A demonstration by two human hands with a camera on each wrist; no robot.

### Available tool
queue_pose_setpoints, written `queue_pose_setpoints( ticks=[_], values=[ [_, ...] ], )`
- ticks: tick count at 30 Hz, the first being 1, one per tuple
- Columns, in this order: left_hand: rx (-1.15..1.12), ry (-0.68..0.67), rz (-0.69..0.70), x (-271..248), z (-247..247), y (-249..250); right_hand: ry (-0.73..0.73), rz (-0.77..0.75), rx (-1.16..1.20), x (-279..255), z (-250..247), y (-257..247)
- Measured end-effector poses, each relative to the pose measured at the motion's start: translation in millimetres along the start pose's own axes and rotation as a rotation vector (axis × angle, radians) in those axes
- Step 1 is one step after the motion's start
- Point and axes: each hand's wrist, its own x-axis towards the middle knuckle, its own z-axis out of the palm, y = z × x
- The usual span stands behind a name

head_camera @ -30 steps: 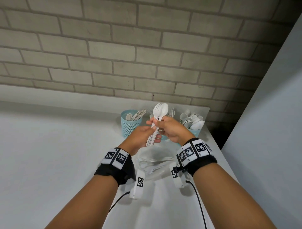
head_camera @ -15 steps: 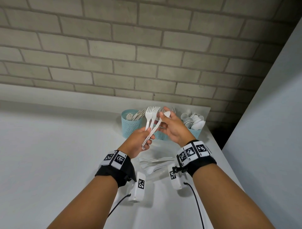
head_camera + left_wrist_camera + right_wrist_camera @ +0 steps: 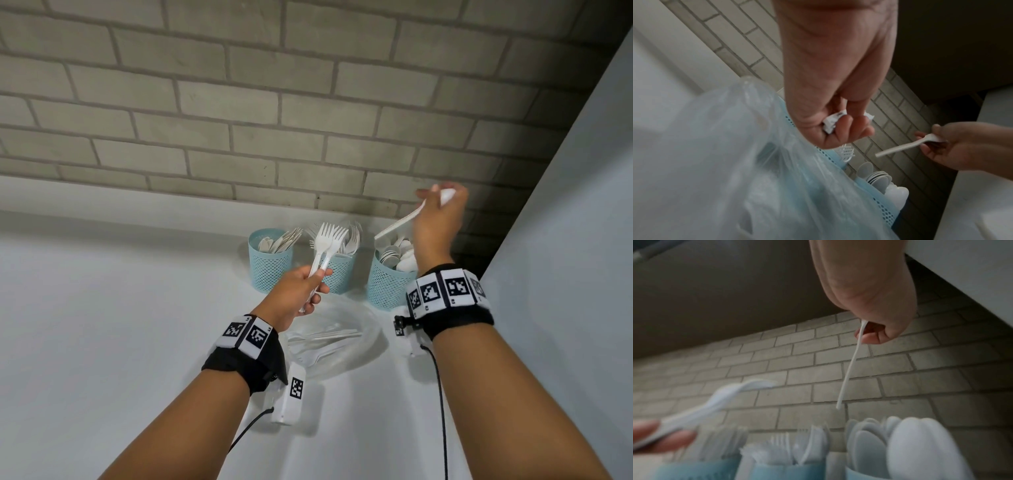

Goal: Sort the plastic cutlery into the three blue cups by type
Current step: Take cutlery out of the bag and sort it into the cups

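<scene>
Three blue mesh cups stand by the brick wall: the left cup [image 3: 270,263] has knives, the middle cup [image 3: 339,277] forks, the right cup [image 3: 387,284] spoons. My left hand [image 3: 317,284] grips two white forks [image 3: 327,240] by their handles, tines up, in front of the middle cup. My right hand [image 3: 440,198] is raised above the right cup and pinches a white spoon [image 3: 400,222] by its bowl, with the handle slanting down-left over the spoons. In the right wrist view the spoon handle [image 3: 849,369] hangs above the spoons [image 3: 910,443].
A clear plastic bag [image 3: 356,342] with several more white cutlery pieces lies on the white counter, just in front of the cups and under my left wrist. A white panel [image 3: 565,240] rises close on the right. The brick wall [image 3: 274,102] is right behind the cups.
My right hand has drawn the spoon out of the bundle and carried it up and to the right, over the spoon cup. The left hand keeps the two forks.
</scene>
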Motion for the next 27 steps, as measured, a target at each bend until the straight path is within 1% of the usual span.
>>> queue_pose_setpoints(
  ticks=[2,5,8,10,12,15,17,18,19,20,22,23,24,25,27],
  values=[
    [0.003,-0.01,0.01,0,0,-1,0.009,-0.076,-0.079,3,-6,1],
    [-0.013,-0.034,0.022,0,-1,-2,-0.081,-0.105,-0.267,5,-8,19],
    [-0.026,-0.038,0.027,-1,-1,-2,-0.209,-0.046,-0.513,8,-6,46],
    [-0.032,-0.031,0.024,-1,-2,-2,-0.312,-0.002,-0.744,7,-6,61],
    [-0.031,-0.022,0.017,-1,-5,-2,-0.436,0.007,-0.961,2,-7,70],
    [-0.027,-0.005,-0.002,-1,-7,-2,-0.549,-0.036,-1.189,0,-6,65],
    [-0.039,0.001,-0.018,0,-7,-2,-0.572,-0.005,-1.304,2,-2,53],
    [-0.057,0.0,-0.028,1,-7,-2,-0.563,-0.008,-1.313,3,0,49],
    [-0.084,-0.002,-0.041,1,-7,-2,-0.541,-0.054,-1.27,2,2,44],
    [-0.123,-0.006,-0.056,1,-6,-3,-0.516,-0.136,-1.161,0,4,40],
    [-0.216,-0.024,-0.08,2,-6,-3,-0.51,-0.277,-0.772,-8,9,33],
    [-0.258,-0.035,-0.091,2,-6,-3,-0.535,-0.29,-0.569,-14,12,29],
    [-0.288,-0.048,-0.102,1,-6,-3,-0.58,-0.272,-0.432,-20,14,25],
    [-0.307,-0.063,-0.114,1,-6,-3,-0.645,-0.227,-0.359,-27,17,21],
    [-0.321,-0.09,-0.131,0,-5,-3,-0.805,-0.063,-0.28,-38,21,19]
  ],
)
